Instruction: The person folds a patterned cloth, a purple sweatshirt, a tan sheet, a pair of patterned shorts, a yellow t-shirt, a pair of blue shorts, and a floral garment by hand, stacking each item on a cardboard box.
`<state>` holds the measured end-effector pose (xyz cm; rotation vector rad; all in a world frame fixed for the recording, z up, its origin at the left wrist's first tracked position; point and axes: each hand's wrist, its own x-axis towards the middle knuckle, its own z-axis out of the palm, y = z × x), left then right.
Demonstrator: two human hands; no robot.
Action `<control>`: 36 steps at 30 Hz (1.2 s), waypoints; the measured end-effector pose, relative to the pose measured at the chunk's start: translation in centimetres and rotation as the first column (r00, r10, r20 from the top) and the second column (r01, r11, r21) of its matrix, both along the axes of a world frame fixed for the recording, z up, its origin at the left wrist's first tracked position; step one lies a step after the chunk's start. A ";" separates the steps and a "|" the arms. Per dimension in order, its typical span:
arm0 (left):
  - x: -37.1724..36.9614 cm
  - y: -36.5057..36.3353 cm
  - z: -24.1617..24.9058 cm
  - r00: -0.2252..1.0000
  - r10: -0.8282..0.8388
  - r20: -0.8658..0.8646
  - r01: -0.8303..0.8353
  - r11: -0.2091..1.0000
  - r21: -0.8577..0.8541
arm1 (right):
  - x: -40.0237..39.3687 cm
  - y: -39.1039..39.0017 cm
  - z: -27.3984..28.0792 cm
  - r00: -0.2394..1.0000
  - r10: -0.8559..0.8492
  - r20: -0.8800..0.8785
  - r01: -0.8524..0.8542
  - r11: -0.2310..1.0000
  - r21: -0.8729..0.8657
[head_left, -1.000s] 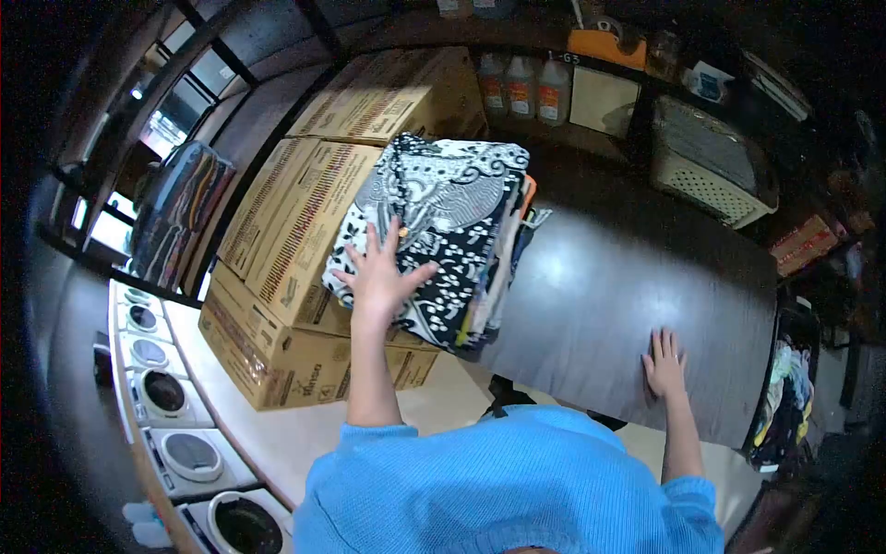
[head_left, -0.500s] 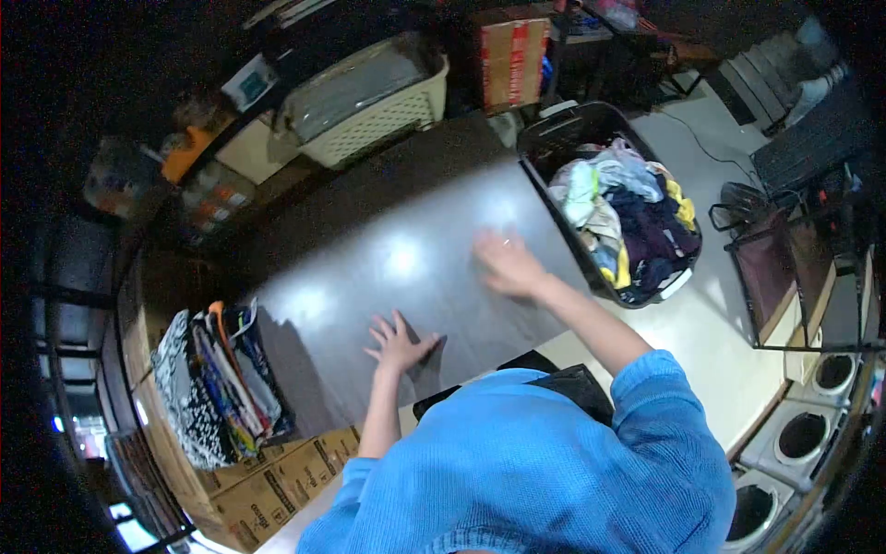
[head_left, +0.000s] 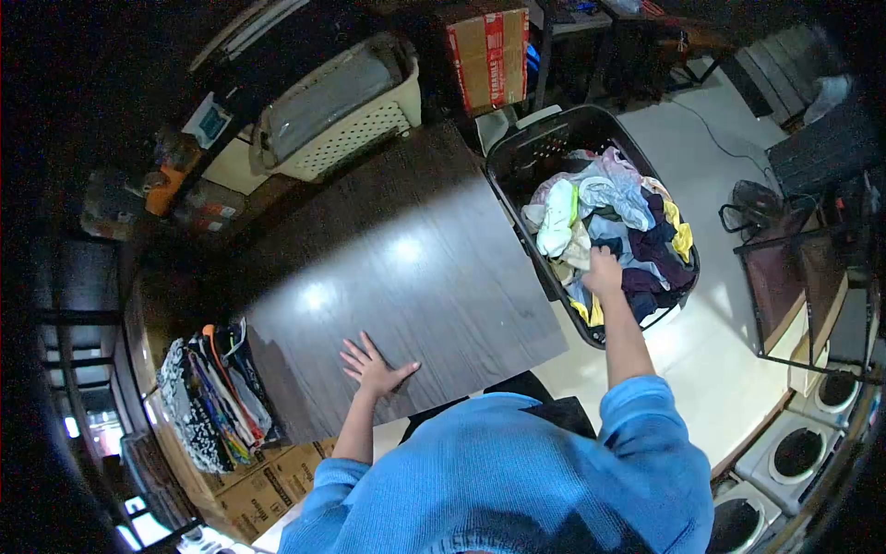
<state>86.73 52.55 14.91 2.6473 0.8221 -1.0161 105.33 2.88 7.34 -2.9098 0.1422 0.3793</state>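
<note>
My left hand (head_left: 374,371) lies with spread fingers on the dark wood-grain table (head_left: 434,286), near its front edge. My right hand (head_left: 604,272) is in the black laundry basket (head_left: 508,198) at the table's right side, its fingers pressed into the pile of clothes (head_left: 620,198). The fingertips are partly hidden among dark and beige cloth, so what they hold cannot be made out. White, green, pale blue, yellow and dark purple garments fill the basket.
Hung clothes (head_left: 217,397) stand at the table's left end, above cardboard boxes (head_left: 268,489). A cream basket (head_left: 355,138) and a taped carton (head_left: 489,60) are behind the table. Front-loading machines (head_left: 784,457) line the lower right, below a black-framed rack (head_left: 803,286).
My right hand has moved right, from over the table into the clothes in the black basket. My left hand stays spread on the table. The view has shifted slightly.
</note>
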 end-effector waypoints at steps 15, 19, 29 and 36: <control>-0.1 0.4 -1.0 1.000 -0.016 -0.022 0.017 1.000 0.014 | 7.8 -0.1 21.7 0.986 -0.035 0.164 -0.026 0.935 0.353; 0.4 0.2 -0.6 0.999 0.015 -0.036 -0.016 1.000 -0.007 | 8.4 -4.5 15.6 0.982 -0.137 0.129 0.056 0.865 0.498; 1.4 -0.1 0.8 0.986 0.018 -0.164 -0.018 1.000 -0.002 | -2.2 -4.2 7.0 0.964 0.189 0.186 -0.203 0.977 0.059; 9.4 -5.1 5.1 0.912 -0.409 0.036 0.409 0.898 -0.160 | -1.3 -4.9 24.7 0.746 -0.114 0.656 -0.139 0.937 0.321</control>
